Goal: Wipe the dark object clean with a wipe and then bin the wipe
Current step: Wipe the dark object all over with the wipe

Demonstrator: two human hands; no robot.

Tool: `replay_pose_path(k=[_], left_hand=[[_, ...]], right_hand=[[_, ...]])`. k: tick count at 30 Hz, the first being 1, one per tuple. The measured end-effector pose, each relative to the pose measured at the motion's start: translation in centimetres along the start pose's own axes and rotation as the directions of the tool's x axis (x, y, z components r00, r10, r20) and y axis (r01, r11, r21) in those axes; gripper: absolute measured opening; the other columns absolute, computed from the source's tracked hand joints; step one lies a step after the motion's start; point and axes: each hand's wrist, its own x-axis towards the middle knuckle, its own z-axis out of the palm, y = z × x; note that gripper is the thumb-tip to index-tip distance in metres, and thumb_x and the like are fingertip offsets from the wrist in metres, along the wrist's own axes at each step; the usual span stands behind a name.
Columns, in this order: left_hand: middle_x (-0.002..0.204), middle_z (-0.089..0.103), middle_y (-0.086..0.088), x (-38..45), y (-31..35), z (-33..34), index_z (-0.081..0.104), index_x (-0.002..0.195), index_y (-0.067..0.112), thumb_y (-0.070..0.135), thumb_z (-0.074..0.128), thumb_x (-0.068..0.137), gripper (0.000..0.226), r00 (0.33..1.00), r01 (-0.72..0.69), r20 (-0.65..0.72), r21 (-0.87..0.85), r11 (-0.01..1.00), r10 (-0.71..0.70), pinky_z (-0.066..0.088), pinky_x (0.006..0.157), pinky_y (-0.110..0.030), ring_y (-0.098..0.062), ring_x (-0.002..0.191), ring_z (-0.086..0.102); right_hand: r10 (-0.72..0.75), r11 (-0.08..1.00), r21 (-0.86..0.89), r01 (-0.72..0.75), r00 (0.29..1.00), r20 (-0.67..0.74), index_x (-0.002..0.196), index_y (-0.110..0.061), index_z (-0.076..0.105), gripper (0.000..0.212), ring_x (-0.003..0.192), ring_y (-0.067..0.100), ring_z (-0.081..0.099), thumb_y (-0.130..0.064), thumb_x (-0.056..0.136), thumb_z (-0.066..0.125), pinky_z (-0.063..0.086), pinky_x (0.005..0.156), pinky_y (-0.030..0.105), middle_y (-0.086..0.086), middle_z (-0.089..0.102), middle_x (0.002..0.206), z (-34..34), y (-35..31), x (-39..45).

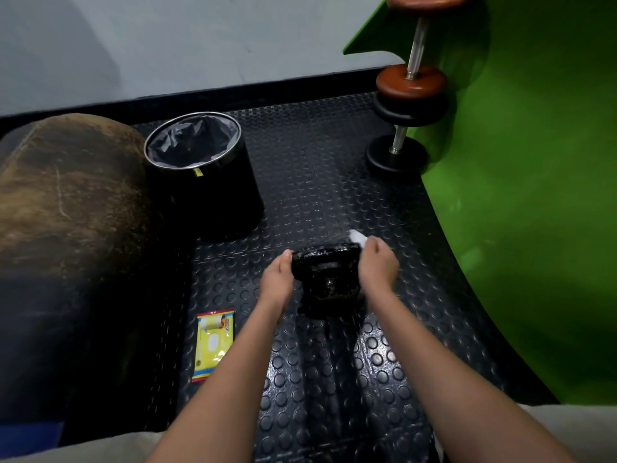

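On studded floor mat: left hand grips dark object edge; right hand fingers clamped on white wipe at object's far side.

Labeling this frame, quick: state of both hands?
Left hand: gripping the dark object by its left side.
Right hand: closed around the wipe, at the object's right edge.

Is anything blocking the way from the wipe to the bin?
Nothing visible: the wipe in the right hand has only bare studded floor between it and the open bin.
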Motion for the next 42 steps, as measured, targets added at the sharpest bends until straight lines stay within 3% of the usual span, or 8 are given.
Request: replay_pose_path(k=[4,9,14,17,20,27,34,42], left_hand=[[0.117,0.068,-0.001,0.2,0.2,0.2,0.066,0.123,0.017,0.041,0.038,0.103,0.042,1.0,-0.01,-0.026,-0.007,1.0,0.01,0.045,0.092,-0.029,-0.018,0.108,0.06],[0.115,0.069,-0.004,0.4,-0.2,0.1,0.068,0.121,0.018,0.041,0.039,0.102,0.041,1.0,-0.01,-0.015,0.004,1.0,0.01,0.047,0.096,-0.034,-0.02,0.107,0.062],[0.125,0.065,0.0,0.1,-0.1,0.0,0.063,0.129,0.021,0.047,0.037,0.101,0.046,1.0,0.011,0.006,0.006,1.0,-0.011,0.043,0.106,-0.04,-0.019,0.117,0.059],[0.129,0.062,0.002,-0.1,0.1,0.0,0.06,0.132,0.02,0.046,0.037,0.102,0.046,1.0,0.018,0.012,-0.005,1.0,-0.018,0.041,0.107,-0.039,-0.019,0.12,0.056],[0.131,0.062,0.0,-0.2,0.2,-0.1,0.06,0.133,0.018,0.045,0.035,0.103,0.047,1.0,-0.006,0.013,0.016,1.0,0.006,0.04,0.108,-0.039,-0.019,0.123,0.055],[0.121,0.065,0.0,-0.3,0.5,0.0,0.063,0.129,0.018,0.04,0.034,0.104,0.044,0.999,-0.031,-0.007,0.041,0.999,0.032,0.041,0.092,-0.026,-0.017,0.112,0.058],[0.114,0.069,-0.002,-0.2,0.2,0.0,0.066,0.122,0.018,0.042,0.037,0.103,0.042,1.0,-0.016,-0.002,0.012,1.0,0.016,0.046,0.095,-0.032,-0.019,0.108,0.061],[0.127,0.064,0.002,-0.5,0.4,-0.3,0.061,0.13,0.023,0.051,0.034,0.101,0.049,1.0,0.014,0.023,0.023,1.0,-0.015,0.042,0.107,-0.042,-0.018,0.118,0.057]], right_hand=[[-0.582,0.728,-0.354,0.588,0.802,0.135,0.087,-0.021,0.068,0.035,0.09,0.013,0.057,-0.028,0.101,0.037,0.034,0.112,0.036,-0.009,0.065,0.088,2.6,0.3,-1.6],[-0.769,0.49,-0.366,0.791,0.59,0.246,0.115,-0.022,0.071,0.029,0.108,0.009,0.059,-0.03,0.102,0.046,0.023,0.12,0.037,-0.011,0.069,0.111,2.5,1.7,-1.6],[-0.64,0.719,-0.265,0.643,0.761,0.109,0.107,-0.02,0.07,0.031,0.098,0.012,0.059,-0.029,0.106,0.04,0.038,0.104,0.036,-0.009,0.067,0.101,-0.7,3.3,0.7],[-0.293,0.952,-0.069,0.298,0.953,0.08,0.084,-0.023,0.062,0.036,0.072,0.014,0.052,-0.034,0.106,0.036,0.038,0.063,0.03,-0.006,0.058,0.078,-1.4,3.1,0.8],[0.005,0.998,0.061,-0.009,0.997,0.072,0.071,-0.019,0.052,0.042,0.064,0.017,0.049,-0.036,0.105,0.033,0.034,0.055,0.033,-0.001,0.055,0.071,-1.0,2.0,0.7],[-0.577,0.719,-0.412,0.561,0.811,0.097,0.081,-0.019,0.063,0.04,0.086,0.015,0.057,-0.029,0.103,0.03,0.035,0.111,0.04,-0.008,0.062,0.083,1.8,1.2,-0.7],[-0.816,0.426,-0.339,0.839,0.518,0.257,0.128,-0.021,0.065,0.03,0.121,0.011,0.053,-0.027,0.103,0.05,0.027,0.118,0.039,-0.009,0.063,0.124,1.3,3.3,-0.6],[-0.534,0.839,-0.106,0.533,0.845,0.021,0.126,-0.018,0.064,0.036,0.113,0.011,0.053,-0.03,0.108,0.034,0.041,0.095,0.027,-0.007,0.062,0.121,0.6,4.4,0.5]])
